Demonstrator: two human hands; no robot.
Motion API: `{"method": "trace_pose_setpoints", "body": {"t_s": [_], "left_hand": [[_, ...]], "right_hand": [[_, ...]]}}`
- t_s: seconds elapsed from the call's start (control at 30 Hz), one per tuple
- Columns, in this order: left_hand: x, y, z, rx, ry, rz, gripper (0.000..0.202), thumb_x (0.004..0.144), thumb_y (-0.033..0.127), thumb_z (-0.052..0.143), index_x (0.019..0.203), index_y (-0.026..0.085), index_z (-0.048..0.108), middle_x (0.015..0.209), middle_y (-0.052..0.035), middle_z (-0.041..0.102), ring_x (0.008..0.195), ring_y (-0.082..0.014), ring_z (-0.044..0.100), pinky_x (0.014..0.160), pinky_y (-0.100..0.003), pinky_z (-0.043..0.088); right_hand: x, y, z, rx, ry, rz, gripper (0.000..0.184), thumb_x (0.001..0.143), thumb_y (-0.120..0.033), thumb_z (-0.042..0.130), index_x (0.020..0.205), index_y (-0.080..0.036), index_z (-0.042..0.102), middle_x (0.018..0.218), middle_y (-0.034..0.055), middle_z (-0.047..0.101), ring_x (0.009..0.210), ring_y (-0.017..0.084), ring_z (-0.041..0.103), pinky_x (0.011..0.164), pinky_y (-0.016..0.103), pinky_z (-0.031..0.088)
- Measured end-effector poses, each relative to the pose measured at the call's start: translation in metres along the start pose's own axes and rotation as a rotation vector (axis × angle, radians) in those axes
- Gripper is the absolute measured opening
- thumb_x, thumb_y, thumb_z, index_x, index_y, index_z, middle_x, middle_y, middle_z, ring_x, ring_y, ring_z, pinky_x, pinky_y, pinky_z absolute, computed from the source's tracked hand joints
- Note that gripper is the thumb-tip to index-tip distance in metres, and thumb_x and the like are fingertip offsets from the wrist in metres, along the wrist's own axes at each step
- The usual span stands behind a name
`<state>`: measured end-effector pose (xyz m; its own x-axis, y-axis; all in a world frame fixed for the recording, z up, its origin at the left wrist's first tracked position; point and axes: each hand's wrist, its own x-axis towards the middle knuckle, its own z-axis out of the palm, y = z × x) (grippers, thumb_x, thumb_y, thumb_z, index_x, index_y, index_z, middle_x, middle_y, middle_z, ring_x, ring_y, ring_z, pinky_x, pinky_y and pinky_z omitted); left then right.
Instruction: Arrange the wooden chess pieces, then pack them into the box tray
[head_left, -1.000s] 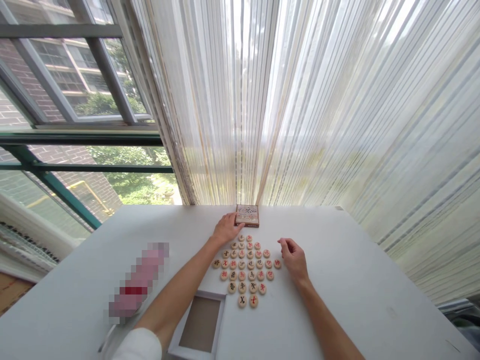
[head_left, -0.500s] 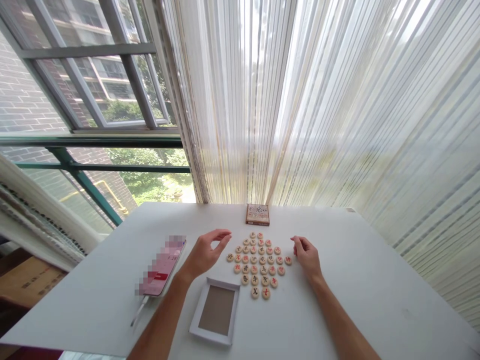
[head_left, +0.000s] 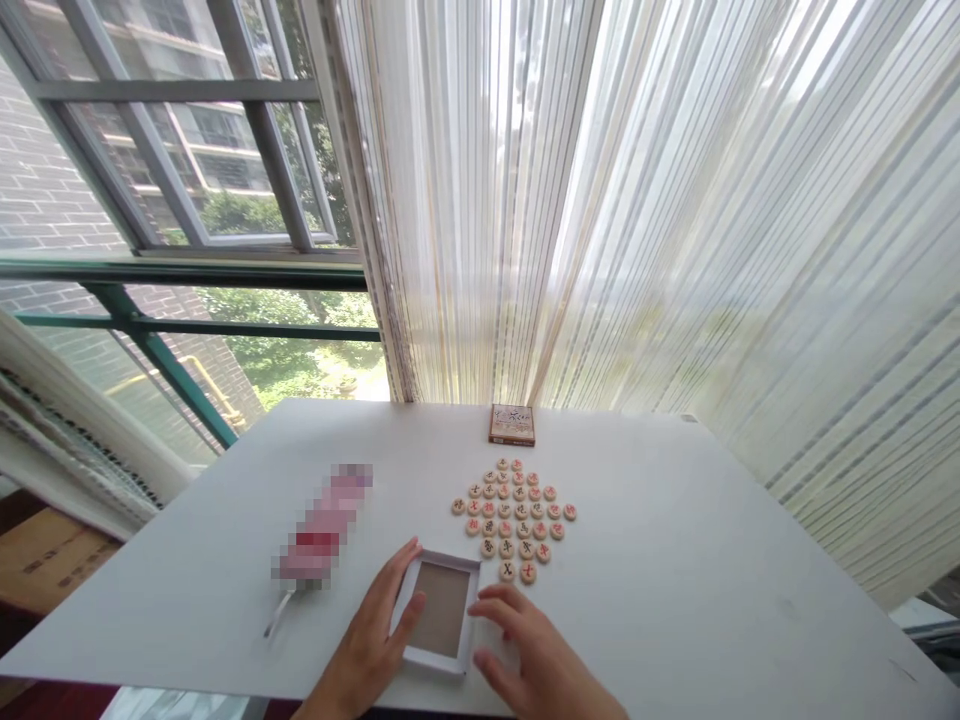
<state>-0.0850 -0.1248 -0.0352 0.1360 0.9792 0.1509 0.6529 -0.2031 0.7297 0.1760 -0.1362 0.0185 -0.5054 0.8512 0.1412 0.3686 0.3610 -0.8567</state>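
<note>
A room in a home, seen from a seat at a white worktop pushed up against a window. Sheer striped curtains fill the upper right of the frame, and brick apartment blocks and green trees show through the glass at upper left. In the lower centre, wooden board-game discs, a small printed box and a shallow white box suggest leisure rather than work.

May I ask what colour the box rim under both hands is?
White box rim, brown inside; head view.
</note>
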Motion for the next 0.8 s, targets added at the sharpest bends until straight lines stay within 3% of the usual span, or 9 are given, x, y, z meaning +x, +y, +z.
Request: {"method": "trace_pose_setpoints", "body": {"t_s": [0.07, 0.13, 0.23, 0.33, 0.43, 0.6, 0.8], "left_hand": [[-0.004, 0.0, -0.003, 0.058, -0.019, 0.04, 0.054, 0.098, 0.04, 0.043, 0.148, 0.031, 0.027, 0.156, -0.0045, 0.03, 0.144, -0.0259, 0.028, 0.118, -0.051, 0.025], [-0.008, 0.0, -0.008, 0.099, -0.043, 0.079, 0.061, 0.094, 0.041, 0.05, 0.149, 0.031, 0.025, 0.156, -0.006, 0.03, 0.143, -0.0274, 0.029, 0.117, -0.05, 0.027], [-0.015, 0.001, -0.016, 0.127, -0.119, 0.13, 0.083, 0.082, 0.042, 0.068, 0.151, 0.031, 0.022, 0.157, -0.0086, 0.028, 0.143, -0.0315, 0.029, 0.116, -0.052, 0.03], [-0.022, 0.003, -0.018, 0.135, -0.178, 0.144, 0.103, 0.067, 0.034, 0.082, 0.15, 0.032, 0.022, 0.158, -0.0095, 0.025, 0.143, -0.0361, 0.027, 0.116, -0.056, 0.027], [-0.027, 0.007, -0.016, 0.128, -0.186, 0.137, 0.109, 0.059, 0.023, 0.084, 0.15, 0.033, 0.025, 0.157, -0.0097, 0.026, 0.142, -0.0376, 0.027, 0.115, -0.058, 0.026], [-0.028, 0.016, -0.015, 0.09, -0.159, 0.116, 0.107, 0.057, 0.018, 0.082, 0.148, 0.033, 0.027, 0.155, -0.0078, 0.03, 0.14, -0.0343, 0.034, 0.115, -0.052, 0.031], [-0.022, 0.022, -0.007, 0.088, -0.1, 0.169, 0.106, 0.059, 0.017, 0.081, 0.147, 0.033, 0.026, 0.156, -0.0084, 0.026, 0.14, -0.0341, 0.034, 0.114, -0.051, 0.034]], "right_hand": [[-0.004, 0.009, 0.018, -0.072, -0.026, -0.02, 0.059, 0.067, -0.011, 0.073, 0.121, -0.029, 0.06, 0.136, 0.008, 0.049, 0.117, 0.026, 0.055, 0.102, 0.035, 0.045], [-0.007, 0.019, 0.027, -0.119, -0.015, -0.009, 0.063, 0.062, -0.006, 0.075, 0.119, -0.029, 0.061, 0.138, 0.0078, 0.048, 0.118, 0.027, 0.055, 0.103, 0.036, 0.044], [-0.015, 0.028, 0.026, -0.145, 0.024, 0.005, 0.058, 0.064, -0.004, 0.073, 0.115, -0.028, 0.063, 0.136, 0.0083, 0.051, 0.115, 0.027, 0.057, 0.1, 0.037, 0.047], [-0.024, 0.03, 0.019, -0.144, 0.043, -0.018, 0.054, 0.067, -0.005, 0.071, 0.115, -0.028, 0.064, 0.132, 0.0081, 0.055, 0.113, 0.027, 0.06, 0.098, 0.036, 0.049], [-0.031, 0.03, 0.016, -0.149, 0.069, -0.056, 0.051, 0.067, -0.006, 0.07, 0.113, -0.027, 0.066, 0.129, 0.0089, 0.058, 0.114, 0.028, 0.06, 0.097, 0.036, 0.049], [-0.034, 0.029, 0.018, -0.064, 0.103, -0.123, 0.05, 0.069, -0.009, 0.069, 0.116, -0.027, 0.065, 0.128, 0.0103, 0.058, 0.112, 0.026, 0.062, 0.096, 0.032, 0.051], [-0.028, 0.03, 0.023, 0.299, 0.439, 0.016, 0.035, 0.09, -0.031, 0.059, 0.124, -0.026, 0.057, 0.127, 0.0124, 0.058, 0.101, 0.024, 0.065, 0.08, 0.031, 0.057]]}}
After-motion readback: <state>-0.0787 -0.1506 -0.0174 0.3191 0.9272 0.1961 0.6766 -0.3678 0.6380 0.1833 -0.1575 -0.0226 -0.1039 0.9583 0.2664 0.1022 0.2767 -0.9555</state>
